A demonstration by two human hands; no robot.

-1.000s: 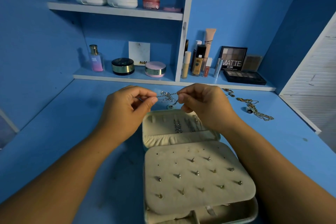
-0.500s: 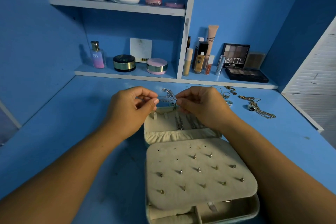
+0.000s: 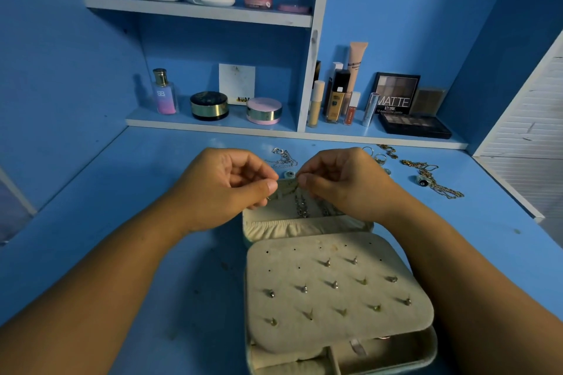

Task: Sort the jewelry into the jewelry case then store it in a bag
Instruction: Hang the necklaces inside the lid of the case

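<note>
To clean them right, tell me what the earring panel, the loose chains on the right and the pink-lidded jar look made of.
Earring panel: soft cream fabric, likely velvet or suede-like; matte, fuzzy surface with no glare.
Chains: gold-coloured metal, by the shiny yellow links; solid or plated cannot be told.
Jar: probably plastic, matte pink lid over a mirror-bright metallic band.

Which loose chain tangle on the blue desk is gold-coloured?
The gold chain tangle at far right, beside the dark-stoned ring; the silver chain tangle lies well to its left.
</note>
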